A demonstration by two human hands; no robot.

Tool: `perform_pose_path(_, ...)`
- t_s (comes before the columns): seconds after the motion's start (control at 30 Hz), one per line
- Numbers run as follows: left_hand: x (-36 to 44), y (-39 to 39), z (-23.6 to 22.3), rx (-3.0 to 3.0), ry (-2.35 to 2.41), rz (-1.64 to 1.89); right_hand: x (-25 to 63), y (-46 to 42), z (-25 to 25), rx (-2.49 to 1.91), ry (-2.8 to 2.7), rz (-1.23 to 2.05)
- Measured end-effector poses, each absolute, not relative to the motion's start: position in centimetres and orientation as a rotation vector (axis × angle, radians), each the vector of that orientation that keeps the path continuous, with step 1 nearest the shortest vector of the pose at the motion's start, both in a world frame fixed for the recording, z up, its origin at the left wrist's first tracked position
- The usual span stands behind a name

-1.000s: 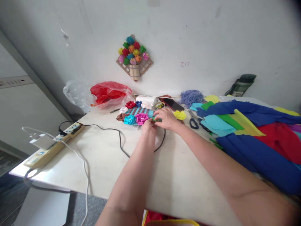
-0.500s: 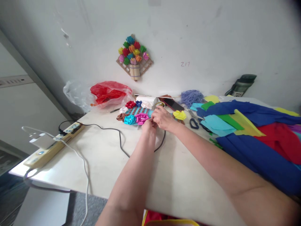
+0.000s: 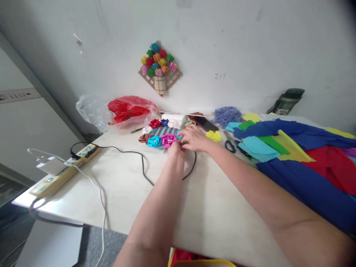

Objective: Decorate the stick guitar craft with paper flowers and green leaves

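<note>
My left hand [image 3: 175, 148] is closed at the near edge of a blue and brown woven panel [image 3: 165, 131], right beside a magenta paper flower [image 3: 168, 140]. Over the panel's right part curves my right hand [image 3: 194, 138], its fingers bent in towards the left fingertips. Whatever they pinch between them is small and mostly hidden; a bit of green shows there. A turquoise flower [image 3: 154, 141], a brown flower [image 3: 145, 138], a red flower [image 3: 155, 123] and white flowers [image 3: 175, 124] lie along the panel. To the right of my right hand is a yellow flower [image 3: 213, 135].
Scissors [image 3: 230, 146] and coloured paper sheets [image 3: 302, 185] lie on the right. A phone [image 3: 205, 123] and purple shredded strands [image 3: 227, 116] are behind. A black cable [image 3: 143, 163] loops under my arms from the power strip [image 3: 65, 172]. Plastic bags [image 3: 130, 109] stand back left.
My right hand's fingers have shifted slightly and spread a little, so that some green shows between the hands. My left hand stays in nearly the same place.
</note>
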State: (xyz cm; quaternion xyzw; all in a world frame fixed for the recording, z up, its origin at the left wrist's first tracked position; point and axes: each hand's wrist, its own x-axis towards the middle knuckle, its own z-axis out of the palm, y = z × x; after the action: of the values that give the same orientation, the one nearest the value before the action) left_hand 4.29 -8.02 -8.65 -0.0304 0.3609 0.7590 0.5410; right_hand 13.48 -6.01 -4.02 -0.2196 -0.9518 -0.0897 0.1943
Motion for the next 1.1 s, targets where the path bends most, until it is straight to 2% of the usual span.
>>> perform_pose_path(0.17, 4.2, -8.6, -8.1, -0.032, 1.001, 1.687, 15.4, -4.6, -3.0, -0.974, -2.409, 0.145)
perform_pose_path(0.3, 4.2, -8.8, -7.9, -0.024, 1.011, 1.695, 16.1, -3.9, -3.7, -1.153, -2.329, 0.186)
perform_pose_path(0.5, 4.3, -9.1, -7.8, 0.009, 1.015, 1.682, 15.4, -3.8, -5.5, -1.091, -2.377, 0.23)
perform_pose_path(0.73, 4.4, -9.4, -7.5, 0.053, 0.996, 1.665, 15.7, -4.4, -5.0, -1.09, -2.348, 0.349)
perform_pose_path(1.1, 4.4, -9.5, -7.3, 0.003, 0.996, 1.651, 16.5, -3.4, -5.8, -1.513, -2.05, 0.439)
